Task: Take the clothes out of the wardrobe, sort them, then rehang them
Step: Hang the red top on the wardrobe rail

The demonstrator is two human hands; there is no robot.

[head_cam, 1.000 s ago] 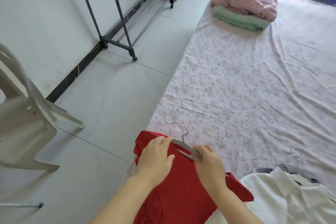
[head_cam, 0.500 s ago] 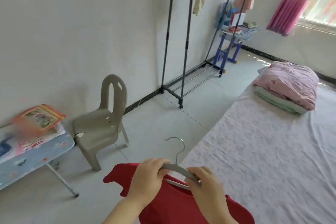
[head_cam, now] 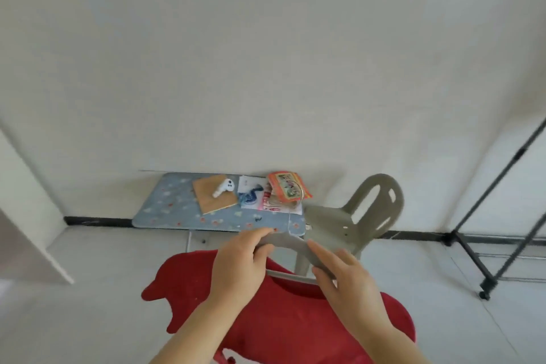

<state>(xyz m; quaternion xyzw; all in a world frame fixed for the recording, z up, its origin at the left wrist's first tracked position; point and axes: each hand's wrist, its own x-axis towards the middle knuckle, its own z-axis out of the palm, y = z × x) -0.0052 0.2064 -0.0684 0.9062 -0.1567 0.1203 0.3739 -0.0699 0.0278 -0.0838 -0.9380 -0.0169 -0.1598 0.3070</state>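
A red garment hangs on a grey hanger, held up in front of me. My left hand grips the hanger's left shoulder together with the red cloth. My right hand grips the hanger's right shoulder. The hanger's hook is hidden or blurred. The black clothes rack stands at the far right against the wall, only its lower poles and base in view.
A grey plastic chair stands just beyond my hands. Left of it is a low blue patterned table with a board, a small white object, papers and an orange book. A white panel edge juts in at the left.
My view has swung left, away from the bed, toward the wall, table and chair. Both hands have kept their hold on the hanger with the red garment.
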